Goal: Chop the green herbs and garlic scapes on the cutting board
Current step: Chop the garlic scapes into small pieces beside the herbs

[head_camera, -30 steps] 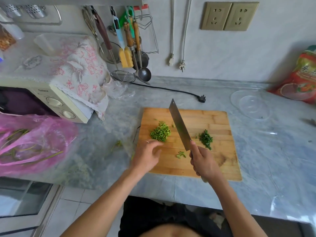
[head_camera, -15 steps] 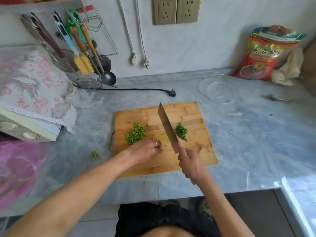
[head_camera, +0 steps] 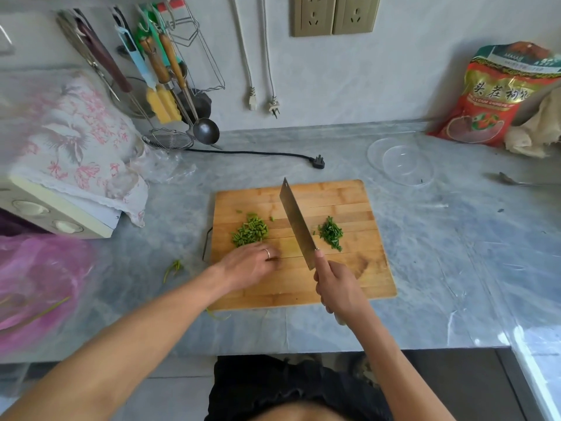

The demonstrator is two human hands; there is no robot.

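A: Since half a second ago our left hand (head_camera: 249, 264) has barely shifted; it stays low on the board (head_camera: 349, 205), and the knife (head_camera: 296, 221) is still raised between the two green piles.

B: Agreed. Going from the left: a pink bag (head_camera: 36, 287) at the edge of the counter (head_camera: 440, 268), then the oven (head_camera: 57, 217) under its flowered cloth (head_camera: 76, 141), with utensils (head_camera: 158, 74) hanging on the wall behind.

A: Then a few green scraps (head_camera: 173, 268) on the counter just off the board's left edge.

B: On the board, the scapes (head_camera: 250, 231) lie chopped in a heap on the left part. Our left hand rests just in front of them, fingers bent down onto the wood; we cannot tell if it holds anything.

A: The knife stands tilted, tip pointing away from us. Our right hand (head_camera: 338, 288) is wrapped round its handle, thumb lying along the blade's base.

B: Right of the blade sit the herbs (head_camera: 331, 233), cut fine, in a small pile apart from it.

A: Further right, a clear bowl (head_camera: 400, 161) and a red bag (head_camera: 498, 95) against the wall.
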